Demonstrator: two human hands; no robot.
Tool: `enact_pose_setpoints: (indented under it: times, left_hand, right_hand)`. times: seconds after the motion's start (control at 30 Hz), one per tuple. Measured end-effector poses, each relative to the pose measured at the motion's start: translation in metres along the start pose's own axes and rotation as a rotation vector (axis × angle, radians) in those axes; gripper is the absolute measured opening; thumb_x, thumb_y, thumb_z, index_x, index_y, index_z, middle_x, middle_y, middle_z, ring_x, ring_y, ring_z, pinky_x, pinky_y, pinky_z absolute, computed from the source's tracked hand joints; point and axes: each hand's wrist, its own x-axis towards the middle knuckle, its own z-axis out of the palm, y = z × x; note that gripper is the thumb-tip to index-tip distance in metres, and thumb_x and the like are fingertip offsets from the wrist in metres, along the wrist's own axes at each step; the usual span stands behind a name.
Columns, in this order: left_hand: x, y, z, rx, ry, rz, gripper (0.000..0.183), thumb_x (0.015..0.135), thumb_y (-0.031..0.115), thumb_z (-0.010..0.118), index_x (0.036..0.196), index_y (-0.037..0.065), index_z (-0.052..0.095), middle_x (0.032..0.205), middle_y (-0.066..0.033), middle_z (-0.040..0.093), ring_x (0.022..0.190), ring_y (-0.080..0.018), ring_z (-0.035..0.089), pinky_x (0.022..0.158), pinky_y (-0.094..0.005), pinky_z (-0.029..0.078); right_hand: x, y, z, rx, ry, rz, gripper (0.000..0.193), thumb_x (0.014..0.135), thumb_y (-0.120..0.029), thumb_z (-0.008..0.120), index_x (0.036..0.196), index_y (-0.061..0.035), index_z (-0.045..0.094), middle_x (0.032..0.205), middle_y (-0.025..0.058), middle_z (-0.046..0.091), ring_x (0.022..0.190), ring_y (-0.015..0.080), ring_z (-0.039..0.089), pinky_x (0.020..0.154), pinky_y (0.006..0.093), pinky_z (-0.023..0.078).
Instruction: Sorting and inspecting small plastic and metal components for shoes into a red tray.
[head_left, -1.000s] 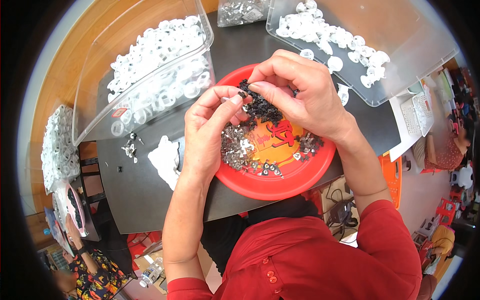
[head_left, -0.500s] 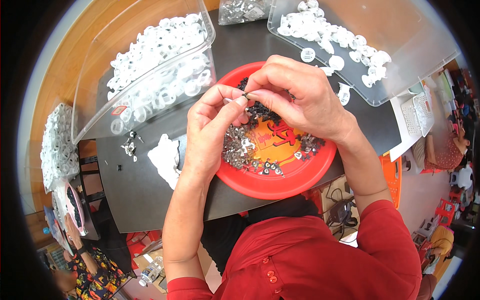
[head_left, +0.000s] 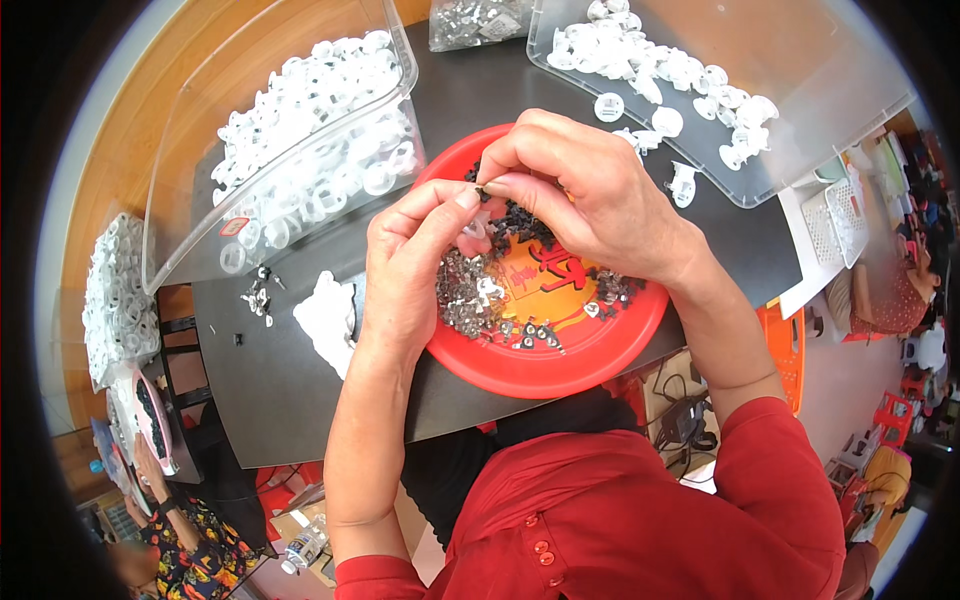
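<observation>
Above a red round tray [head_left: 540,380], my left hand [head_left: 415,250] and my right hand [head_left: 580,185] meet fingertip to fingertip. Between the pinched thumbs and forefingers is a small black part [head_left: 483,194], its shape mostly covered by the fingers. Both hands are closed on it. Under my left fingers a pale translucent piece [head_left: 475,232] shows, partly hidden. Small metal clips [head_left: 465,300] are heaped on the tray's left side, and black pieces [head_left: 525,225] lie toward its far side. A few black-and-silver parts [head_left: 537,335] rest near the front of the tray.
A clear bin [head_left: 410,95] full of white plastic parts stands at the back left. Another clear bin [head_left: 800,90] with white parts is at the back right. A crumpled white cloth [head_left: 325,320] lies left of my forearm. A co-worker's hand [head_left: 150,468] shows at lower left.
My fingers have shifted slightly left and tilted around the small black part. The pale piece below my left fingers shows more now. The whole view has moved a little.
</observation>
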Motion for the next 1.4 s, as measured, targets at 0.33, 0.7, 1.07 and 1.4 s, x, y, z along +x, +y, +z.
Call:
enact_pose_setpoints:
  times: [0.33, 0.7, 1.07, 1.4]
  left_hand:
    - [0.0, 0.003, 0.004, 0.017, 0.097, 0.024, 0.018, 0.092, 0.019, 0.06, 0.086, 0.002, 0.065, 0.075, -0.0004, 0.06, 0.068, -0.0067, 0.052, 0.072, -0.0262, 0.049]
    - [-0.001, 0.001, 0.003, 0.08, 0.05, 0.045, 0.018, 0.092, 0.018, 0.061, 0.089, 0.002, 0.067, 0.079, -0.0002, 0.062, 0.069, -0.0062, 0.053, 0.07, -0.0236, 0.047]
    - [0.0, -0.003, 0.001, 0.07, 0.014, 0.052, 0.021, 0.094, 0.016, 0.056, 0.091, 0.0, 0.069, 0.079, -0.0024, 0.065, 0.069, -0.0065, 0.054, 0.068, -0.0224, 0.045]
    - [-0.001, -0.002, 0.002, 0.083, 0.081, 0.099, 0.021, 0.094, 0.015, 0.056, 0.093, -0.001, 0.069, 0.075, -0.0014, 0.063, 0.068, -0.0066, 0.055, 0.069, -0.0233, 0.048]
  right_hand:
    - [0.002, -0.002, -0.004, -0.042, 0.037, 0.044, 0.006, 0.083, -0.005, 0.064, 0.086, -0.0013, 0.06, 0.08, 0.0107, 0.058, 0.07, 0.0275, 0.06, 0.061, 0.0351, 0.047]
    - [0.001, 0.001, 0.003, -0.015, 0.036, 0.001, 0.006, 0.085, -0.008, 0.062, 0.087, -0.002, 0.06, 0.08, 0.0095, 0.058, 0.071, 0.0267, 0.06, 0.061, 0.0351, 0.048]
    - [0.001, 0.0, 0.001, 0.036, 0.007, 0.046, 0.007, 0.086, -0.008, 0.06, 0.087, -0.0013, 0.059, 0.082, 0.011, 0.057, 0.074, 0.028, 0.059, 0.065, 0.0359, 0.048]
    - [-0.001, 0.006, 0.005, -0.126, 0.081, -0.089, 0.007, 0.08, -0.009, 0.066, 0.082, -0.0047, 0.062, 0.075, 0.0059, 0.057, 0.066, 0.0241, 0.059, 0.061, 0.0338, 0.046]
